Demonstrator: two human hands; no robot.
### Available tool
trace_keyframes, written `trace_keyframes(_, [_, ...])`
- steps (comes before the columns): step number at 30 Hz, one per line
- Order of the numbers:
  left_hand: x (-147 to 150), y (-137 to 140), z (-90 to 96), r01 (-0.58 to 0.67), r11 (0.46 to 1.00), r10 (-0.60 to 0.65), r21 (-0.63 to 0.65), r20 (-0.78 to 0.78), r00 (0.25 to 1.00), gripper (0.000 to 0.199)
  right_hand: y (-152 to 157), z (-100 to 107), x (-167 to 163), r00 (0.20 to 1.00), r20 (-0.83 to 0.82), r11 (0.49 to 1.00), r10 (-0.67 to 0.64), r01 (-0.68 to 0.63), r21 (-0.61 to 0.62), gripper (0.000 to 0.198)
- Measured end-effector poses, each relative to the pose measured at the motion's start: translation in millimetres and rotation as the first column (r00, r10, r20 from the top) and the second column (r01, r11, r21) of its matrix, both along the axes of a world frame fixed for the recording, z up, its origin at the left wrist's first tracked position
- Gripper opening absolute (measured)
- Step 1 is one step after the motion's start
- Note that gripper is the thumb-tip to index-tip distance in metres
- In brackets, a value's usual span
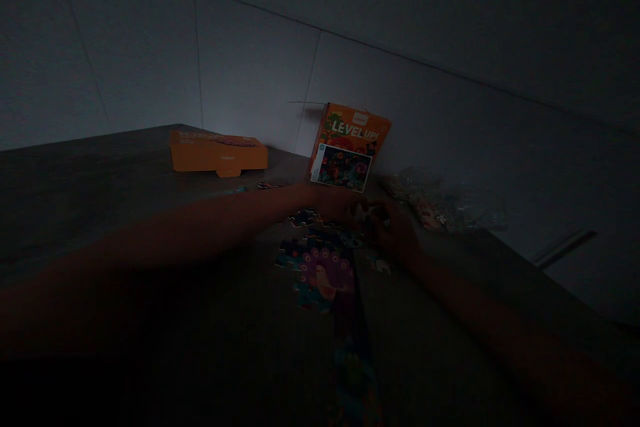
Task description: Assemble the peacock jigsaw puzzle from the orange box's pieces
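The scene is very dark. My left hand (pixel 343 205) reaches across beyond the partly joined jigsaw puzzle (pixel 327 273), its fingers pinched at a pale puzzle piece (pixel 364 211). Close against it, my right hand (pixel 395 230) is also closed, with fingertips on what looks like a puzzle piece; shadow hides the exact grip. The joined part shows a purple peacock, and a dark strip of it runs toward me. Loose puzzle pieces (pixel 380 265) lie beneath my right hand, and more puzzle pieces (pixel 304 217) lie beside my left forearm.
An orange "LEVEL UP!" box (pixel 357 121) leans upright at the wall, with a picture card (pixel 341 168) in front. Farther left lies an open orange box part (pixel 220 153). Clear plastic bags (pixel 440 207) with contents rest on the grey table (pixel 115 167) at right.
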State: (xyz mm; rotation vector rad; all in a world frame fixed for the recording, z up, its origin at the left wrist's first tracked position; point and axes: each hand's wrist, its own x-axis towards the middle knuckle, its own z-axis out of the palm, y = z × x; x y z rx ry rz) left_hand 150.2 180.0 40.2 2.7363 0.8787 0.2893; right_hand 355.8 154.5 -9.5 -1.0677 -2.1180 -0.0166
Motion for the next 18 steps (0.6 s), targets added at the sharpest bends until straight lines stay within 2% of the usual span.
trace_keyframes(2, [9,-5,-4.9,-0.02,1.0,0.021,-0.008,0.09,0.996,0.054,-2,1,-1,0.999,-0.038,1.0,-0.004,0.005,0.009,0.024])
trace_keyframes(7, [21,-4,-12.1,-0.123,0.99,0.133,-0.062,0.201,0.97,0.033,-3,2,-3,0.992,-0.115,0.999,-0.045,0.048,0.019,0.024])
trace_keyframes(11, [12,9,-5.6,-0.241,0.968,0.252,-0.077,0.234,0.939,0.023,-2,3,-1,0.987,-0.144,0.998,-0.065,0.065,-0.002,0.027])
trace_keyframes(18, [-13,24,9.3,-0.364,0.931,0.364,-0.03,0.176,0.915,0.026,7,-4,1,0.984,-0.152,0.995,-0.092,0.087,-0.041,0.036])
